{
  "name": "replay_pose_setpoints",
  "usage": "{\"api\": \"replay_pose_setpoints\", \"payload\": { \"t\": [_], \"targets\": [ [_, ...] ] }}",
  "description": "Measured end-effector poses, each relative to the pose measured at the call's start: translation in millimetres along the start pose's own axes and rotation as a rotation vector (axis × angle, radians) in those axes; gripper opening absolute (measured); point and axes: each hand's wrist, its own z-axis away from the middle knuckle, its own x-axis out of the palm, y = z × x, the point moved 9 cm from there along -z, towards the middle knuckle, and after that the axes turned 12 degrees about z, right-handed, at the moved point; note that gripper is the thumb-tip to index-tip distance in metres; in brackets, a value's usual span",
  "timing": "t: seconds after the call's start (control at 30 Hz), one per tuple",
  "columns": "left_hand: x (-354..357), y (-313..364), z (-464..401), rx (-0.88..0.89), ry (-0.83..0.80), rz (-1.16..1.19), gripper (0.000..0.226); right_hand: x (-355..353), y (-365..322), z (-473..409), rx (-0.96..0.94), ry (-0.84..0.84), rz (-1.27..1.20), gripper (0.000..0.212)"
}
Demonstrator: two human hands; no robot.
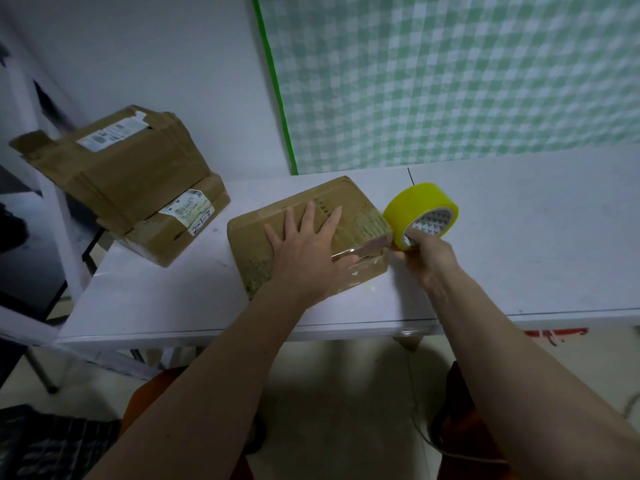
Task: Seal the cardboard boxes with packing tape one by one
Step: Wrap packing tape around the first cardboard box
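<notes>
The left hand (pixel 304 242) lies flat on top of a cardboard box (pixel 310 233) in the middle of the frame, fingers straight and spread, pressing down. The box is closed, so what is inside cannot be seen. Just to the right, the right hand (pixel 424 252) grips a yellow roll of packing tape (pixel 420 214), with fingers curled into the hole. A shiny strip of tape (pixel 363 249) runs from the roll onto the box's near right corner. The box sits on a white table (pixel 519 244). At the upper left, two more closed cardboard boxes are stacked, a tilted top box (pixel 117 161) on a bottom box (pixel 180 226), both with white labels.
</notes>
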Motion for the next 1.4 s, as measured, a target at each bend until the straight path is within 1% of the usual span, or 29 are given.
{"api": "replay_pose_setpoints", "payload": {
  "t": [0.07, 0.13, 0.23, 0.33, 0.37, 0.43, 0.53, 0.6, 0.63, 0.67, 0.7, 0.77, 0.8, 0.87, 0.93, 1.0, 1.07, 1.1, 1.17, 1.23, 1.33, 1.4],
  "targets": [
    [-2, -5, 0, -0.004, 0.002, 0.013, 0.083, 13, 14, 10, 0.034, -0.073, -0.014, 0.016],
    [-3, -9, 2, -0.009, 0.014, 0.013, 0.084, 25, 21, 18, 0.029, -0.143, -0.006, 0.01],
    [-7, -14, 6, 0.0, 0.02, 0.008, 0.083, 35, 25, 26, 0.054, -0.194, -0.054, 0.012],
    [-9, -18, 11, 0.054, 0.006, -0.031, 0.08, 31, 29, 31, 0.083, -0.183, -0.018, 0.005],
    [-9, -19, 13, 0.078, 0.0, -0.044, 0.078, 28, 31, 32, 0.085, -0.18, -0.009, 0.005],
    [-10, -20, 15, 0.111, -0.014, -0.059, 0.074, 22, 35, 34, 0.085, -0.141, -0.017, 0.008],
    [-11, -18, 18, 0.117, -0.043, -0.085, 0.07, 7, 41, 41, 0.127, -0.037, -0.09, 0.022],
    [-13, -17, 20, 0.112, -0.055, -0.09, 0.069, -8, 43, 46, 0.13, 0.049, -0.102, 0.02],
    [-14, -17, 20, 0.106, -0.063, -0.092, 0.068, -17, 41, 48, 0.103, 0.099, -0.053, 0.017],
    [-15, -19, 20, 0.103, -0.078, -0.089, 0.068, -28, 35, 48, 0.051, 0.163, 0.067, 0.015],
    [-16, -21, 19, 0.099, -0.097, -0.08, 0.068, -39, 26, 48, -0.029, 0.231, 0.265, 0.018],
    [-18, -23, 17, 0.102, -0.116, -0.067, 0.067, -48, -1, 50, -0.238, 0.308, 0.702, 0.034],
    [-21, -24, 15, 0.107, -0.114, -0.068, 0.068, -43, -14, 53, -0.357, 0.292, 0.831, 0.04],
    [-26, -23, 8, 0.121, -0.079, -0.087, 0.069, -23, -30, 63, -0.551, 0.177, 0.945, 0.052],
    [-33, -24, 1, 0.114, 0.015, -0.113, 0.067, -2, -31, 76, -0.627, 0.036, 1.002, 0.062],
    [-40, -28, -6, 0.078, 0.122, -0.084, 0.057, 15, -20, 85, -0.611, -0.125, 1.025, 0.062],
    [-43, -31, -13, 0.061, 0.197, -0.042, 0.046, 27, -4, 92, -0.569, -0.274, 1.073, 0.052],
    [-42, -30, -17, 0.075, 0.211, -0.052, 0.045, 31, 1, 94, -0.553, -0.313, 1.093, 0.046],
    [-41, -31, -24, 0.106, 0.216, -0.049, 0.045, 37, 1, 95, -0.541, -0.332, 1.113, 0.038],
    [-44, -34, -29, 0.104, 0.241, 0.016, 0.039, 41, -2, 93, -0.524, -0.34, 1.163, 0.037],
    [-46, -34, -31, 0.099, 0.273, 0.001, 0.044, 43, -6, 88, -0.51, -0.333, 1.277, 0.043],
    [-49, -32, -25, 0.077, 0.326, 0.059, 0.054, 43, -7, 89, -0.474, -0.391, 1.288, 0.05]
  ]
}}
